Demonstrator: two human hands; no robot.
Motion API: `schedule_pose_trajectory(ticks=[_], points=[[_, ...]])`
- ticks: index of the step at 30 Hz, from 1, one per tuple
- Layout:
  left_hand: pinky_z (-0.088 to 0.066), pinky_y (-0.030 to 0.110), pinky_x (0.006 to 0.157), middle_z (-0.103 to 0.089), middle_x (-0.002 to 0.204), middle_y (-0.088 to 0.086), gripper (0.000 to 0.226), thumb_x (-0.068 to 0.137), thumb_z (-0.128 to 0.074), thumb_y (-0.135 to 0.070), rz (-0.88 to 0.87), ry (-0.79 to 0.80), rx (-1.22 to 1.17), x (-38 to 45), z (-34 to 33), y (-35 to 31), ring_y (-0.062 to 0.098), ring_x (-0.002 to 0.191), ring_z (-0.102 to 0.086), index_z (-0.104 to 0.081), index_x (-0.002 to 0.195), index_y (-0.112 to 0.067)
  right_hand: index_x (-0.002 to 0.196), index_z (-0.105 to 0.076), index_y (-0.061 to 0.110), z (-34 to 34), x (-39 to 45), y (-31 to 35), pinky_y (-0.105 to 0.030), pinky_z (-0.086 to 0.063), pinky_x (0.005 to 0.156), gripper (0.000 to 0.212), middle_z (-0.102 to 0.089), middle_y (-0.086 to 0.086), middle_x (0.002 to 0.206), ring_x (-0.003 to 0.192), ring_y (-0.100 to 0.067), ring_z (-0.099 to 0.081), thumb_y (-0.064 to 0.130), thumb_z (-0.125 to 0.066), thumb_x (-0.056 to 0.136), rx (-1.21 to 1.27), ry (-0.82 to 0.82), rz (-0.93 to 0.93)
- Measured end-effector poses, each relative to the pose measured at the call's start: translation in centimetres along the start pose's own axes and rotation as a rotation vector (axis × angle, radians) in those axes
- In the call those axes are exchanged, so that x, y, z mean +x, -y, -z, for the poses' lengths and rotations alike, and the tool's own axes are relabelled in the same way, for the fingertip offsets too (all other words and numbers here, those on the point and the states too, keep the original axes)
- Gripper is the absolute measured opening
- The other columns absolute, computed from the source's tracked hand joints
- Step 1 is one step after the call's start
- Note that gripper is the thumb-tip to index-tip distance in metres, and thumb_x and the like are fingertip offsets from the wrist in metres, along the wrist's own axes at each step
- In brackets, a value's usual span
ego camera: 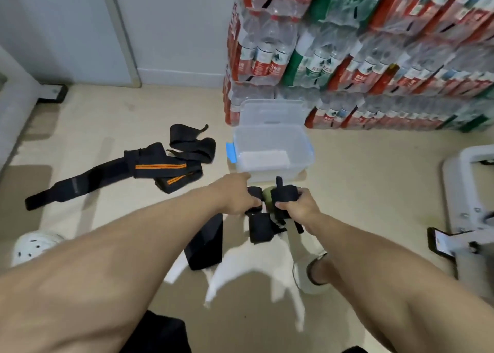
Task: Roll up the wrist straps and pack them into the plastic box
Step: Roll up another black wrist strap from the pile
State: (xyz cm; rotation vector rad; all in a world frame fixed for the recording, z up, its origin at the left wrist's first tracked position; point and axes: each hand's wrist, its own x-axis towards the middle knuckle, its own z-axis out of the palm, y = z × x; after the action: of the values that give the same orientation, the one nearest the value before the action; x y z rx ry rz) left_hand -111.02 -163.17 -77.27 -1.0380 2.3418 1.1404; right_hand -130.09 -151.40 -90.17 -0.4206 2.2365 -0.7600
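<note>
Both my hands hold one black wrist strap (260, 225) in the air just in front of the clear plastic box (270, 141). My right hand (299, 205) grips the rolled part of it. My left hand (238, 195) pinches the strap beside the roll, and a loose end hangs below. The box stands open on the floor with a blue latch on each side, and its lid leans behind it. Several more black straps, two with orange stripes (160, 167), lie unrolled on the floor to the left of the box. Another black strap (205, 243) hangs under my left wrist.
Stacked packs of bottled water (374, 53) form a wall behind the box. A white stool (254, 269) stands below my hands. A white perforated shoe (34, 245) is at the left. A white frame and a phone (441, 243) sit at the right.
</note>
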Motion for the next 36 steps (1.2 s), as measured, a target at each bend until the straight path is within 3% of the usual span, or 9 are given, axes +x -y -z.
schedule_pose_trajectory(ticks=[4,7,11,16,20,25,28,32,36], points=[[-0.036,0.032,0.109,-0.043,0.156,0.010,0.062,0.099,-0.063,-0.036,-0.009,0.049,0.091,2.5,-2.0,0.0,0.028,0.141,-0.042,-0.040,0.152,-0.013,0.143,-0.039,0.014,-1.0,2.3,-5.9,-0.036,-0.048,0.098,0.076,-0.063,-0.009,0.128,0.110,-0.028,-0.060,0.024,-0.083,0.082,0.003,-0.059,-0.126],[-0.035,0.033,0.112,-0.037,0.160,0.009,0.069,0.099,-0.061,-0.040,0.003,0.071,0.144,3.9,-2.5,0.7,0.027,0.144,-0.039,-0.034,0.157,-0.016,0.144,-0.040,0.014,-1.5,4.0,-8.2,-0.032,-0.046,0.093,0.072,-0.064,-0.009,0.127,0.104,-0.027,-0.060,0.022,-0.081,0.084,-0.038,-0.071,-0.146],[-0.033,0.032,0.113,-0.035,0.161,0.007,0.072,0.099,-0.061,-0.046,0.051,0.076,0.151,5.1,-2.4,1.7,0.026,0.146,-0.037,-0.031,0.159,-0.018,0.143,-0.041,0.011,-2.3,5.5,-9.9,-0.036,-0.048,0.097,0.071,-0.062,-0.011,0.131,0.117,-0.032,-0.060,0.022,-0.080,0.084,-0.076,-0.036,-0.195],[-0.037,0.035,0.113,-0.047,0.154,0.007,0.074,0.097,-0.063,-0.048,0.093,0.067,0.146,5.8,-2.4,2.6,0.027,0.141,-0.044,-0.035,0.157,-0.017,0.141,-0.043,0.017,-4.1,5.6,-11.3,-0.032,-0.045,0.089,0.067,-0.059,-0.001,0.116,0.104,-0.024,-0.057,0.023,-0.079,0.085,0.016,0.035,-0.226],[-0.034,0.033,0.115,-0.041,0.159,0.005,0.073,0.098,-0.062,-0.049,0.115,0.079,0.155,5.6,-2.2,2.5,0.026,0.144,-0.040,-0.034,0.158,-0.017,0.135,-0.052,0.021,-4.7,5.6,-11.6,-0.030,-0.043,0.088,0.055,-0.063,0.003,0.114,0.104,-0.020,-0.059,0.021,-0.080,0.086,0.021,0.122,-0.163],[-0.037,0.032,0.109,-0.044,0.156,0.004,0.072,0.098,-0.063,-0.046,0.164,0.085,0.142,4.6,-1.2,3.1,0.026,0.141,-0.043,-0.034,0.158,-0.019,0.117,-0.062,0.022,-4.9,4.9,-11.6,-0.031,-0.046,0.085,0.034,-0.069,0.003,0.109,0.102,-0.023,-0.064,0.036,-0.075,0.089,-0.016,0.052,-0.120],[-0.037,0.031,0.107,-0.042,0.157,0.005,0.071,0.098,-0.063,-0.045,0.175,0.074,0.139,3.3,-0.1,3.6,0.026,0.142,-0.042,-0.034,0.158,-0.019,0.121,-0.060,0.013,-4.8,4.4,-10.8,-0.032,-0.044,0.086,0.039,-0.066,-0.002,0.110,0.109,-0.029,-0.063,0.040,-0.069,0.093,-0.048,-0.037,-0.106],[-0.038,0.035,0.111,-0.040,0.159,0.004,0.073,0.096,-0.065,-0.047,0.181,0.010,0.122,1.4,1.7,4.9,0.027,0.143,-0.041,-0.036,0.157,-0.019,0.142,-0.053,0.010,-4.7,3.6,-7.0,-0.042,-0.045,0.103,0.049,-0.060,-0.015,0.134,0.127,-0.037,-0.056,0.031,-0.062,0.099,-0.203,-0.141,-0.004],[-0.039,0.035,0.112,-0.044,0.157,0.004,0.074,0.096,-0.067,-0.045,0.180,-0.048,0.065,-1.0,3.4,6.7,0.026,0.140,-0.045,-0.036,0.157,-0.017,0.131,-0.060,0.017,-7.4,2.2,-1.3,-0.043,-0.050,0.096,0.035,-0.060,-0.009,0.127,0.116,-0.033,-0.060,0.028,-0.062,0.098,-0.298,-0.071,0.212]])
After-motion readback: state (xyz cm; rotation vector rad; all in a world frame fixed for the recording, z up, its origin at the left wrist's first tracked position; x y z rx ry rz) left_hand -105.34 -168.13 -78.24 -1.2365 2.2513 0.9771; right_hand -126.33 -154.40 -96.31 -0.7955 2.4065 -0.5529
